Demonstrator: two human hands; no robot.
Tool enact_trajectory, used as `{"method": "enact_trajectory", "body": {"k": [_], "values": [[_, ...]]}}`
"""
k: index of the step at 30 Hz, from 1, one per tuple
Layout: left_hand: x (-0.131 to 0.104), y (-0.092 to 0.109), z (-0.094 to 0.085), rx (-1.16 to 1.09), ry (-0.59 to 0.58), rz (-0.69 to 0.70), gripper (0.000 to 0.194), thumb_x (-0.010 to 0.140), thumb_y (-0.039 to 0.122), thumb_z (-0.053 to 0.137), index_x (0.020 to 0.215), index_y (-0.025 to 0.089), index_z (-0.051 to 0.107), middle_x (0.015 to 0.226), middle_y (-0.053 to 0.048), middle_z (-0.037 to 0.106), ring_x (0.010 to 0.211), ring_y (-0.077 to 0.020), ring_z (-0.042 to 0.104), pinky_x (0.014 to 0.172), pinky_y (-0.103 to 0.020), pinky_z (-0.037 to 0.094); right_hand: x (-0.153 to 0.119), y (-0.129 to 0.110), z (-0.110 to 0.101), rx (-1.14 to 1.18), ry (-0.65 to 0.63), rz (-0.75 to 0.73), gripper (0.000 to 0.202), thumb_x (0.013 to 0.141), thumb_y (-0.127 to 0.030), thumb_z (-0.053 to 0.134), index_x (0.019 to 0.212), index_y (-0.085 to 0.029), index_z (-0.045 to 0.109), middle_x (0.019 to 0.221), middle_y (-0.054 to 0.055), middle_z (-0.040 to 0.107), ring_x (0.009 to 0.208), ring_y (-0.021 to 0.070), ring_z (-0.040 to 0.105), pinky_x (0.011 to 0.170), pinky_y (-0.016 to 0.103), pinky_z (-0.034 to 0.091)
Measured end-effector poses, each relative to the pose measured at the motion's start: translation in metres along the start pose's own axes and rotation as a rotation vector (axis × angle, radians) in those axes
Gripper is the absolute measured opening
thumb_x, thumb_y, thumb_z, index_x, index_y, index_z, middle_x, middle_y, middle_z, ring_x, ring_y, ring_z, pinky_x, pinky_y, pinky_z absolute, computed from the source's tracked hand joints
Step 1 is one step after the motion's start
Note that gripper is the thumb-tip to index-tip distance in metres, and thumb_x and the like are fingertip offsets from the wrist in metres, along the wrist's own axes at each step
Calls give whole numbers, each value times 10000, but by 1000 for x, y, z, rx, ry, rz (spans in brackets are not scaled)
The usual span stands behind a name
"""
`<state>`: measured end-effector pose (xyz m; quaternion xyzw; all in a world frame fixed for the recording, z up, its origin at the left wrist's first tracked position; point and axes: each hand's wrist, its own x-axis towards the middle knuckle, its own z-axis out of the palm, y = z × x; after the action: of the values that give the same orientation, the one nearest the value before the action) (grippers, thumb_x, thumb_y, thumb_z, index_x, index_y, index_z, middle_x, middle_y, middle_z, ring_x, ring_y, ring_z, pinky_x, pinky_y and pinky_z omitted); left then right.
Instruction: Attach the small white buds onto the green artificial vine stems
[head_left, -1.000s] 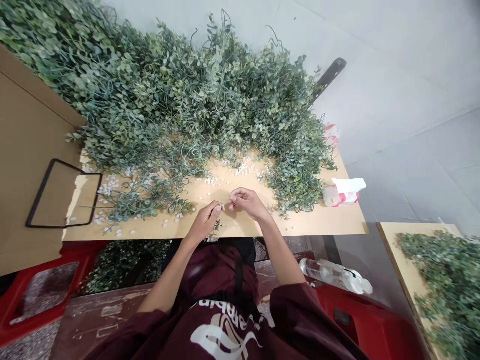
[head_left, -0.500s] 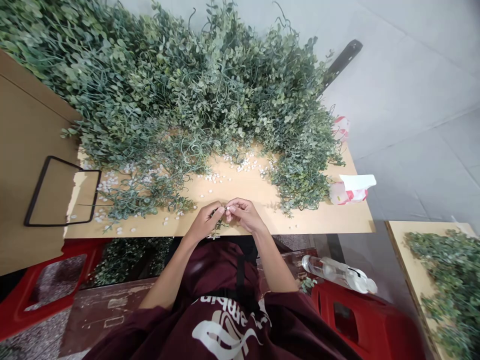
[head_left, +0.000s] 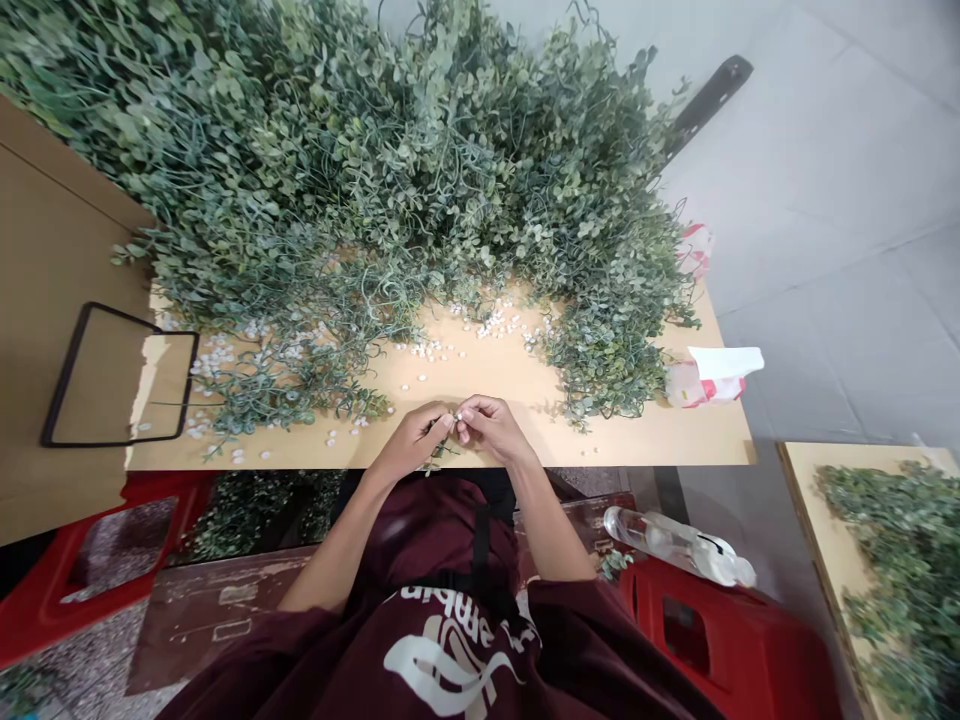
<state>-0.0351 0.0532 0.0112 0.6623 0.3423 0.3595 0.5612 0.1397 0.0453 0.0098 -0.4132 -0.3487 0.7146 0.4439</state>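
Note:
Over the front edge of the wooden table (head_left: 510, 380), my left hand (head_left: 414, 440) is closed on a small green sprig (head_left: 439, 455), whose leaves hang below the fingers. My right hand (head_left: 491, 432) touches it from the right, thumb and finger pinching a small white bead (head_left: 460, 416). The fingertips of both hands nearly meet. Loose white beads (head_left: 495, 322) lie scattered behind the hands and to the left. A large heap of green artificial foliage (head_left: 420, 160) covers the back of the table.
A black wire frame (head_left: 71, 375) stands at the left beside a cardboard box (head_left: 60, 250). Tissue packs (head_left: 684, 385) lie at the table's right end. Below right are a clear bottle (head_left: 667, 540) and a red stool (head_left: 750, 630). Another table (head_left: 817, 530) holds more foliage.
The view has shifted slightly. The white bead shows a little more clearly between the fingertips, and both hands keep nearly the same place.

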Motion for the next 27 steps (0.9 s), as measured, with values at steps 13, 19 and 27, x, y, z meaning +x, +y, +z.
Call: {"method": "enact_trajectory", "body": {"k": [13,19,27], "values": [[1,1,0,61,7,9,404,992,414,407,769,151,618,751,-20,607,721,-144,541,714,-251,422,0,1,1,2,33,-12,306,712,-430,805,733,-151,680,578,-14,615,457,86,525,464,220,421],[2,2,0,79,-11,19,386,992,392,411,792,154,638,774,-21,622,735,-145,543,738,-254,429,0,-3,0,-6,-10,39,305,734,-425,792,728,-157,646,572,-26,589,461,78,501,478,216,426],[2,0,-1,124,-29,22,379,992,390,412,771,158,614,769,-19,605,742,-147,536,742,-257,425,-1,-3,-5,-12,-61,50,277,758,-394,779,757,-163,626,600,-28,589,489,81,511,508,220,433]]}}
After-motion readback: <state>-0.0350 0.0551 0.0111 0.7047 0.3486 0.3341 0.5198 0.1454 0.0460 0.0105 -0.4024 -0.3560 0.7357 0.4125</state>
